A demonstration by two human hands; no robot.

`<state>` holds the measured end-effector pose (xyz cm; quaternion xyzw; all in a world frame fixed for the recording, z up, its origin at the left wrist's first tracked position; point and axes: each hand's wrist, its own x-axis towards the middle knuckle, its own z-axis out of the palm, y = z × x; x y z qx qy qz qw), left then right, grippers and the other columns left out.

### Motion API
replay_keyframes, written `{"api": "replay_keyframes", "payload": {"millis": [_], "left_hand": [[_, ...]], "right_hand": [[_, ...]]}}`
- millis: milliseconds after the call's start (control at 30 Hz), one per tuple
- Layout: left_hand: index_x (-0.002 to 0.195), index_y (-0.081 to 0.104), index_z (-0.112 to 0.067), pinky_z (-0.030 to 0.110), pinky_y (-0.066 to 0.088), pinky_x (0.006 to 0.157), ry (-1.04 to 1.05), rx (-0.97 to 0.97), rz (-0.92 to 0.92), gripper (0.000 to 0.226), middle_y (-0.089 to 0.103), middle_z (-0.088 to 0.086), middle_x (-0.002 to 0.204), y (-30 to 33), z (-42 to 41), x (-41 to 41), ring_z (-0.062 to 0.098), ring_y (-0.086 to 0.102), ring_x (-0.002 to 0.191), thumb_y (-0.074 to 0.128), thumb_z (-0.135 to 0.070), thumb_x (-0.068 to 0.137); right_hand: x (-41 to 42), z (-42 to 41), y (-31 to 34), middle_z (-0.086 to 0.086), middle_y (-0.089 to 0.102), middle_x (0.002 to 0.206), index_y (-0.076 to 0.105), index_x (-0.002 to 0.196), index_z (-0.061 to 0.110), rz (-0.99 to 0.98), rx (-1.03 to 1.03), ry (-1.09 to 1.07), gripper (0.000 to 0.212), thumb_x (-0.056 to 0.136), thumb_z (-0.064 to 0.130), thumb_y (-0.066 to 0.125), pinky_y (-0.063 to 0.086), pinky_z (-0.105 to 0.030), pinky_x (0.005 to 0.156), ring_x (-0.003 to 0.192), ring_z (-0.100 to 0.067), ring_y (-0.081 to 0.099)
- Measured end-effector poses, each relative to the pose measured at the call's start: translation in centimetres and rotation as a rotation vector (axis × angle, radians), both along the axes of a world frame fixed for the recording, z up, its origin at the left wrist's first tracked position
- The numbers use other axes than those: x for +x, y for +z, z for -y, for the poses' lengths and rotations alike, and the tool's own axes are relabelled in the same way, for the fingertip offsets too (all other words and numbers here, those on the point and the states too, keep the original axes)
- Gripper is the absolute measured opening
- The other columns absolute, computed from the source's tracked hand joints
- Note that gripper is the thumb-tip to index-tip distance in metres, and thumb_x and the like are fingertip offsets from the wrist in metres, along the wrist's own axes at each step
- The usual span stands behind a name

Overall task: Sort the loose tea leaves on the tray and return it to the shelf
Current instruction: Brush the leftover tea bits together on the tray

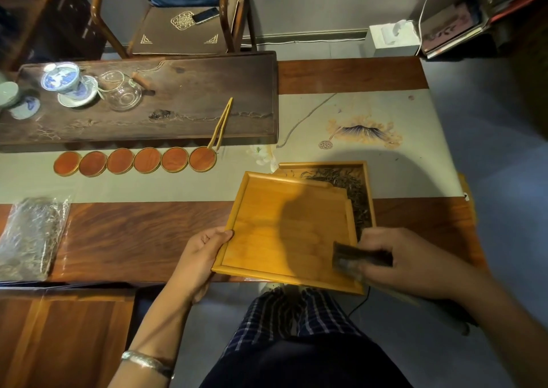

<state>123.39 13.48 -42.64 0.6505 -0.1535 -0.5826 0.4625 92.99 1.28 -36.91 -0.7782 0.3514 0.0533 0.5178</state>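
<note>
While the brush works: step in hand looks like sweeping the last leaves off the upper tray (275,221) into the lower tray (367,186) behind it.
Landmark: upper tray, light wood, tilted, its far right corner lying over the lower tray, its near edge past the desk (124,233) edge.
Left hand (198,257): grip closed on the upper tray's near-left corner, thumb on the rim.
Right hand (394,257): grip closed on a dark brush (355,257), at the upper tray's near-right side; motion-blurred, so bristle contact is probably there but not sure.
How to do it well: keep the tray sloped toward the lower tray, short strokes toward its far right corner, hold the left corner steady so nothing spills off the desk.
Upper tray contents: floor looks bare, no leaves seen.
Lower tray contents: loose tea leaves (353,192), dark, heaped along the part showing right of the upper tray.
Plastic bag (29,233): far left of the upper tray, flat on the desk, holds more dry leaves.
Glass pitcher (123,92): far beyond-left of the upper tray, on the dark tea board (207,91), looks empty.
Lidded cup (63,79): left of the pitcher, lid on, contents hidden.
Coasters (133,162): a row beyond-left of the upper tray, nothing on them.
Shelf: not in view.
</note>
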Motion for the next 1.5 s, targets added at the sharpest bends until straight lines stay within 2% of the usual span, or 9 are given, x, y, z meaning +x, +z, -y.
{"api": "replay_keyframes", "payload": {"millis": [133,400,567,700,867,1000,1133,1300,1500], "left_hand": [[0.101,0.071,-0.004,0.03,0.058,0.052,-0.018,-0.024,-0.012,0.023,0.073,0.012,0.076,0.3,0.0,0.4,0.019,0.07,0.061,0.05,-0.013,0.097],[0.086,0.077,-0.013,0.02,0.053,0.053,-0.12,-0.074,0.095,0.026,0.071,0.008,0.07,0.5,0.0,0.3,0.013,0.065,0.057,0.052,-0.011,0.096],[0.089,0.074,-0.009,0.018,0.05,0.049,-0.119,-0.057,0.125,0.026,0.071,0.005,0.065,0.6,-0.2,0.2,0.011,0.063,0.052,0.05,-0.008,0.097],[0.098,0.066,0.005,0.013,0.042,0.039,-0.134,-0.057,0.152,0.023,0.062,-0.003,0.05,0.7,-0.2,0.1,0.005,0.055,0.038,0.046,-0.007,0.099],[0.096,0.067,0.007,0.018,0.046,0.041,-0.127,-0.043,0.187,0.024,0.064,0.007,0.058,0.4,0.0,-0.2,0.012,0.059,0.045,0.05,-0.009,0.098],[0.092,0.069,0.004,0.022,0.05,0.053,-0.123,-0.028,0.21,0.023,0.068,0.013,0.071,0.0,0.1,-0.2,0.017,0.062,0.057,0.051,-0.01,0.098],[0.092,0.071,-0.001,0.018,0.049,0.05,-0.112,-0.049,0.221,0.021,0.07,0.004,0.065,0.1,-0.3,0.1,0.011,0.063,0.054,0.052,-0.009,0.097],[0.091,0.07,-0.002,0.015,0.047,0.049,-0.104,-0.067,0.214,0.021,0.068,0.001,0.062,0.3,-0.7,0.3,0.008,0.061,0.052,0.051,-0.009,0.097],[0.099,0.068,0.006,0.019,0.051,0.058,-0.145,-0.073,0.249,0.024,0.07,0.023,0.078,0.5,-0.8,-0.2,0.022,0.065,0.067,0.05,-0.01,0.098]], "right_hand": [[0.5,-0.1,-0.7,0.011,0.057,0.084,0.067,0.08,0.044,-0.098,-0.032,0.07,0.028,0.076,0.066,0.051,0.049,-0.026,0.068,0.077,-0.004,0.057],[3.1,3.3,-5.5,0.002,0.043,0.084,0.056,0.084,0.019,-0.371,-0.475,-0.005,0.021,0.092,0.038,0.049,0.037,-0.025,0.053,0.068,-0.011,0.049],[3.8,5.2,-6.9,-0.005,0.048,0.091,0.058,0.087,0.011,-0.357,-0.489,-0.16,0.023,0.094,0.031,0.047,0.048,-0.035,0.063,0.071,-0.016,0.05],[4.2,3.9,-5.7,0.002,0.046,0.087,0.057,0.092,0.02,-0.133,-0.503,-0.31,0.013,0.094,0.031,0.05,0.033,-0.023,0.053,0.069,-0.006,0.046],[7.9,-2.0,-4.6,0.011,0.043,0.089,0.057,0.101,0.024,0.037,-0.393,-0.265,0.016,0.094,0.036,0.05,0.037,-0.018,0.055,0.07,-0.006,0.049],[9.9,-3.2,-5.9,0.005,0.042,0.092,0.055,0.113,0.021,-0.021,-0.437,-0.25,0.025,0.096,0.036,0.045,0.045,-0.03,0.058,0.074,-0.013,0.05],[9.1,-1.5,-7.6,0.005,0.044,0.098,0.053,0.118,0.019,-0.099,-0.515,-0.326,0.027,0.097,0.034,0.044,0.029,-0.017,0.051,0.074,-0.009,0.046],[6.5,1.9,-9.6,-0.005,0.05,0.1,0.057,0.101,0.014,-0.283,-0.506,-0.49,0.023,0.098,0.032,0.044,0.028,-0.022,0.048,0.065,-0.01,0.045],[5.4,3.6,-9.5,-0.009,0.052,0.103,0.058,0.102,0.01,-0.346,-0.553,-0.507,0.028,0.098,0.034,0.044,0.035,-0.025,0.052,0.071,-0.015,0.048]]}}
